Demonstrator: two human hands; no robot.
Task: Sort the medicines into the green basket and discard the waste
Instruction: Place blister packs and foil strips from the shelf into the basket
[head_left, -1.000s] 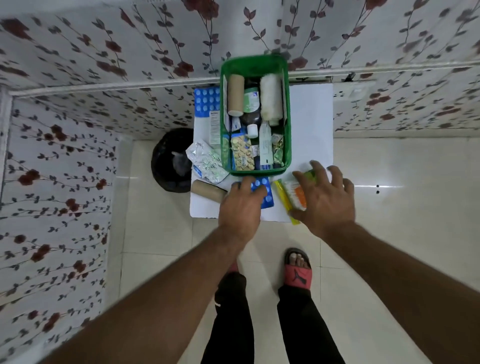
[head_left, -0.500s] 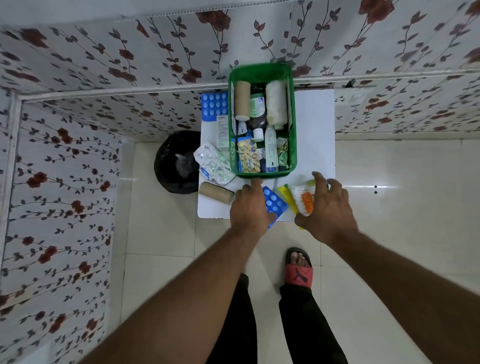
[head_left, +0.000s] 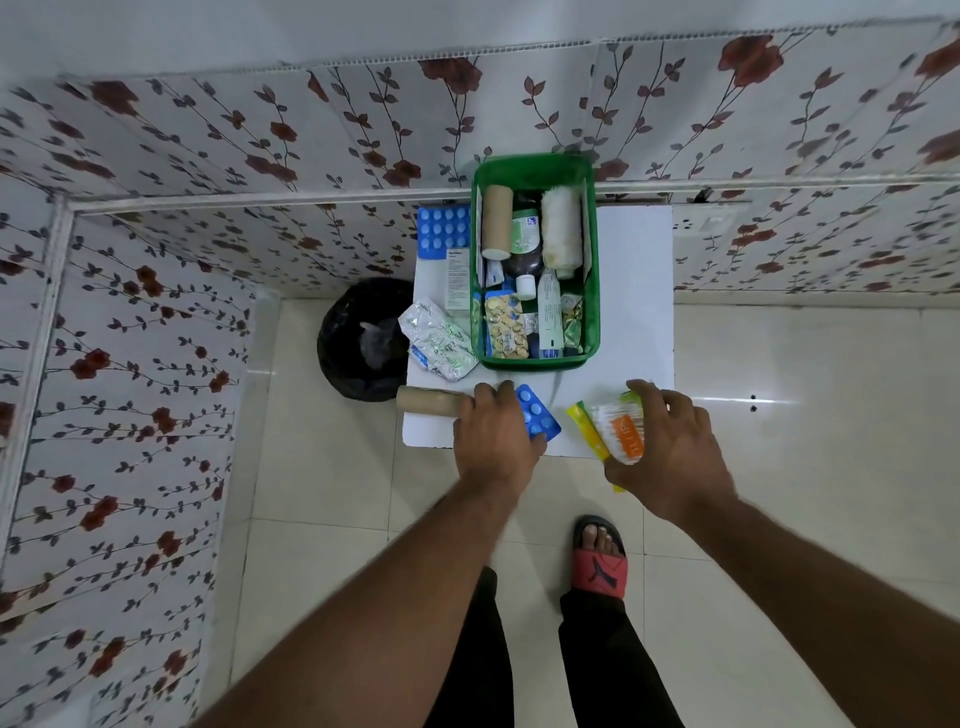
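Note:
A green basket (head_left: 535, 167) stands at the back of the small white table (head_left: 636, 291), packed with bottles, rolls, tubes and blister strips. My left hand (head_left: 496, 441) grips a blue blister pack (head_left: 537, 418) at the table's front edge, tilted up. My right hand (head_left: 670, 441) holds a pack of cotton buds with an orange label and a yellow-green wrapper (head_left: 618, 431) at the front right. A brown cardboard roll (head_left: 428, 402) lies just left of my left hand.
A black-lined bin (head_left: 363, 340) sits on the floor left of the table. On the table's left side lie a crumpled silver blister strip (head_left: 439, 340), a white leaflet (head_left: 457, 278) and another blue blister pack (head_left: 441, 228). Patterned walls close in behind and left.
Both hands have closed on their items and drawn them toward the front edge; the blue blister pack is now tilted up off the table.

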